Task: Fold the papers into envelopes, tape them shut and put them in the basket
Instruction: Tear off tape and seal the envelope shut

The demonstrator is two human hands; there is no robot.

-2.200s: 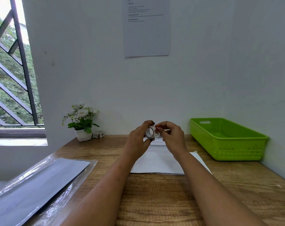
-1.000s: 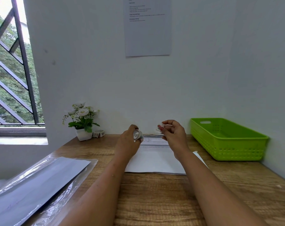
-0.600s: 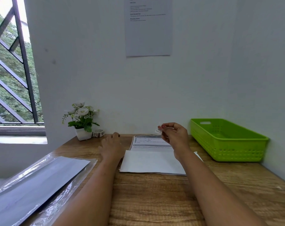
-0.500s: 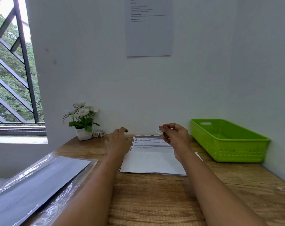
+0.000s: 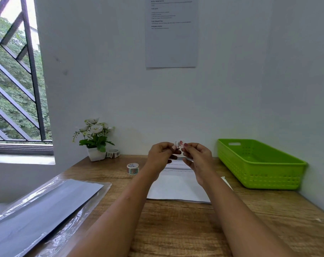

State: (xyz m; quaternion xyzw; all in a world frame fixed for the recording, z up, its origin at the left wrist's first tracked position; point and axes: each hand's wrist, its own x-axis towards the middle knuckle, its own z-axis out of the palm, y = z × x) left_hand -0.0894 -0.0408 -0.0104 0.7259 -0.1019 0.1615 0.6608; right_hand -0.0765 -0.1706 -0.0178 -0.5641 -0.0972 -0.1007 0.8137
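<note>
Left grip (image 5: pixel 162 154) and right grip (image 5: pixel 196 156) pinch a small patterned tape piece (image 5: pixel 179 143) above the printed paper (image 5: pixel 178 186); its writing is unreadable.

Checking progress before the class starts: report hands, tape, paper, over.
Left hand and right hand pinch tape piece above paper. Paper lies on table. Roll stands left; way to basket clear.

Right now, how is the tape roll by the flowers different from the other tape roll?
The tape roll by the flowers sits beside the pot; the other tape roll sits alone nearer the paper. Its pictures look redder than the first roll's. Both lie flat on the table.
</note>
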